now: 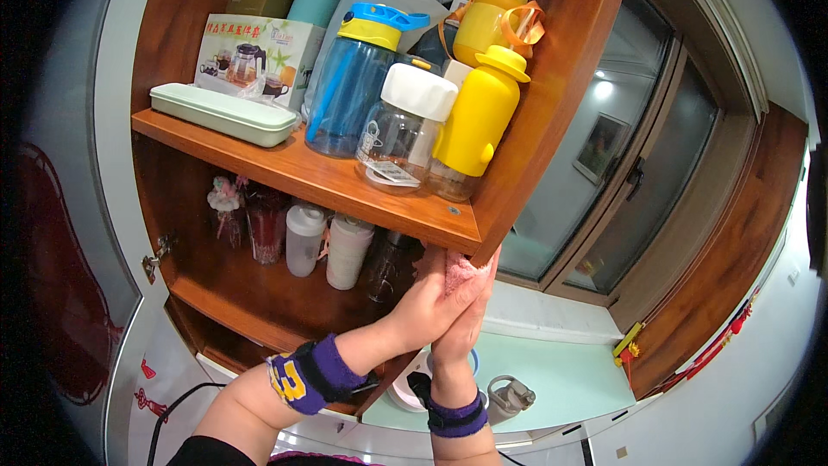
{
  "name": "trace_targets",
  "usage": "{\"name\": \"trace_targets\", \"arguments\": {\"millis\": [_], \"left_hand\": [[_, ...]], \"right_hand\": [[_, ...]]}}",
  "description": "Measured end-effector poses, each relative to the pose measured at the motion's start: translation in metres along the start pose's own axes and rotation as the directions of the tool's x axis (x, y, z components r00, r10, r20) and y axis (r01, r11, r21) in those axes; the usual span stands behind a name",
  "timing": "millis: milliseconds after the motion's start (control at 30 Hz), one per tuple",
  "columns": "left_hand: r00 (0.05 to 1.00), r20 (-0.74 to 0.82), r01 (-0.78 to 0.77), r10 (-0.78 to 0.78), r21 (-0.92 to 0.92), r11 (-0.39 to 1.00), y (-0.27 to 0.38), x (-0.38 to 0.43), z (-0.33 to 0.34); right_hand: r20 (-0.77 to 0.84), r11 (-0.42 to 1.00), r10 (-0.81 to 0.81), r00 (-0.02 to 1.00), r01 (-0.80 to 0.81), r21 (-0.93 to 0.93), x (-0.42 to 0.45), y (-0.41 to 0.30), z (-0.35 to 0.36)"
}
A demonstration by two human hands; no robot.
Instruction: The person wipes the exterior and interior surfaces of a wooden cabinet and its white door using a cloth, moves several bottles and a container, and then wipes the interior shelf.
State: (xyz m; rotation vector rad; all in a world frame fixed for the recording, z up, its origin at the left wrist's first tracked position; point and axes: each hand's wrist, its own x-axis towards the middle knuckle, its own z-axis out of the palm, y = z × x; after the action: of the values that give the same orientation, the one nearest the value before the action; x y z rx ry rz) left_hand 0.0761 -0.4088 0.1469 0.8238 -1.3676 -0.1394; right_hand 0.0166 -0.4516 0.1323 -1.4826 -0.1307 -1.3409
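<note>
A pink fluffy cloth (pixel 462 274) is wrapped around the front edge of the wooden cabinet's right side panel (pixel 517 188), just below the shelf corner. My left hand (pixel 430 304) grips it from the inner side, fingers partly hidden. On the outer side my right hand (pixel 467 318) presses the cloth to the panel, its wrist close beside the left one. Above my hands, on the shelf (pixel 323 178), stand a clear jar with a white lid (pixel 404 133), a yellow bottle (pixel 479 116) and a blue water bottle (pixel 352 84).
A pale green case (pixel 223 115) lies before a tea-set box (pixel 259 55). In the lower compartment stand a white-capped bottle (pixel 305 239), a pale tumbler (pixel 350 252) and a dark bottle (pixel 391 268). A grey bottle (pixel 510 398) rests on the pale green counter (pixel 563 375) by the window.
</note>
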Motion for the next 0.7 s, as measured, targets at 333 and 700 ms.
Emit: {"name": "trace_targets", "arguments": {"millis": [333, 700], "left_hand": [[1.0, -0.018, 0.027, -0.024, 0.19, 0.981, -0.036, -0.054, 0.005], [0.956, -0.068, 0.287, -0.284, 0.043, 0.957, -0.067, -0.126, 0.003]], "right_hand": [[-0.027, 0.993, 0.047, 0.999, -0.043, 0.114, -0.048, 0.044, -0.017], [-0.044, 0.964, 0.259, 0.965, -0.255, 0.078, -0.15, 0.072, -0.02]]}}
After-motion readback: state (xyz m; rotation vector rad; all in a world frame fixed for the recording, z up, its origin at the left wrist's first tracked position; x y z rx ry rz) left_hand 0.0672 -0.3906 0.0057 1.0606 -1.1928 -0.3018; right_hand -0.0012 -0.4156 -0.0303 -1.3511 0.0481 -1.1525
